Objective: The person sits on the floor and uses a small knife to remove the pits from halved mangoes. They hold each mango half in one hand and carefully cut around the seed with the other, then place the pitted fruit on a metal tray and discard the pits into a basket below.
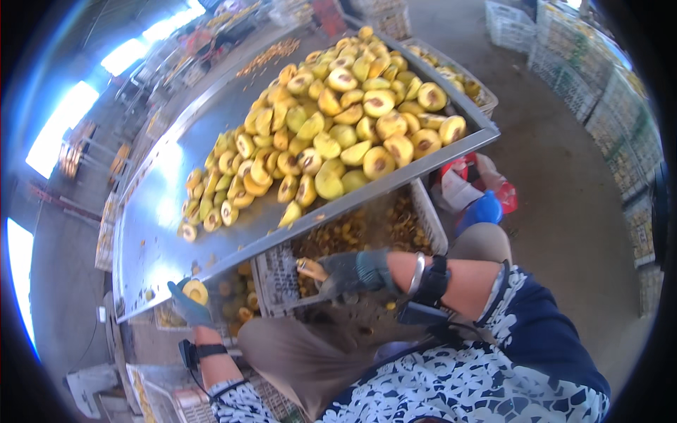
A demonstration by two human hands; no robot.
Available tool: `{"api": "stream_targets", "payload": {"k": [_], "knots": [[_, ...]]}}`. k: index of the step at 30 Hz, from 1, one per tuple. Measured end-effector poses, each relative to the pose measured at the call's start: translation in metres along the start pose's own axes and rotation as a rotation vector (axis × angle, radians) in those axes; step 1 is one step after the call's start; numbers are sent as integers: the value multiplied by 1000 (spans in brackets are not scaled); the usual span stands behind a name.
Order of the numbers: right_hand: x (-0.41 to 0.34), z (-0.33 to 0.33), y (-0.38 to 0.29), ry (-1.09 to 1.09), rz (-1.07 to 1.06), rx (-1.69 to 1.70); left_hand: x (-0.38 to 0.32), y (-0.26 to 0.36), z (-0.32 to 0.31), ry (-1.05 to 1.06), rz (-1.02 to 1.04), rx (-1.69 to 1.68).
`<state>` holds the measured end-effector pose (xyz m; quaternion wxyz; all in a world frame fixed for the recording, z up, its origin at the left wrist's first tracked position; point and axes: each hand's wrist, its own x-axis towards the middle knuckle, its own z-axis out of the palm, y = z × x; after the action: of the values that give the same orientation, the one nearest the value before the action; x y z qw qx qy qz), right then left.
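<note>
In a grey-green work glove, my left hand [191, 311] grips a halved yellow fruit [196, 291], likely a peach, by the near edge of a metal-topped table [153, 254]. My right hand [346, 272], gloved too, is closed around a small tool with a wooden-looking handle [312, 269]; its working end is too blurred to tell. That hand hovers over a white plastic crate [277, 280] of brown and yellow fruit scraps [338, 235]. A large heap of halved yellow fruit [328, 127] covers much of the tabletop, many halves showing brown centres.
Below the table's near edge, more fruit halves [246, 301] lie between my arms. Another fruit-filled crate [484, 100] stands beyond the right edge. Red-and-white plastic bags [460, 182] and a blue object [484, 209] sit by my knee. Stacked crates [582, 74] line the right side.
</note>
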<state>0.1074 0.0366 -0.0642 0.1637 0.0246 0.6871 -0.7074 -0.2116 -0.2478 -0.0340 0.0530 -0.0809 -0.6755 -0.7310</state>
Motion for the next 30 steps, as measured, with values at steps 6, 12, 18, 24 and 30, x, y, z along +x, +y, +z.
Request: {"api": "stream_targets", "payload": {"k": [6, 12, 18, 24, 30], "knots": [[-11, 2, -18, 54, 52, 34, -2, 4, 43, -242, 514, 743], [-16, 0, -29, 118, -53, 87, -74, 26, 187, -1010, 275, 1079], [-36, -10, -47, 221, 35, 219, -100, 15, 251, -987, 260, 1240], [-31, -17, -49, 379, -23, 399, -109, 15, 226, -885, 540, 753], [-25, -20, -54, 586, -132, 577, -157, 46, 217, -739, 1085, 471]]}}
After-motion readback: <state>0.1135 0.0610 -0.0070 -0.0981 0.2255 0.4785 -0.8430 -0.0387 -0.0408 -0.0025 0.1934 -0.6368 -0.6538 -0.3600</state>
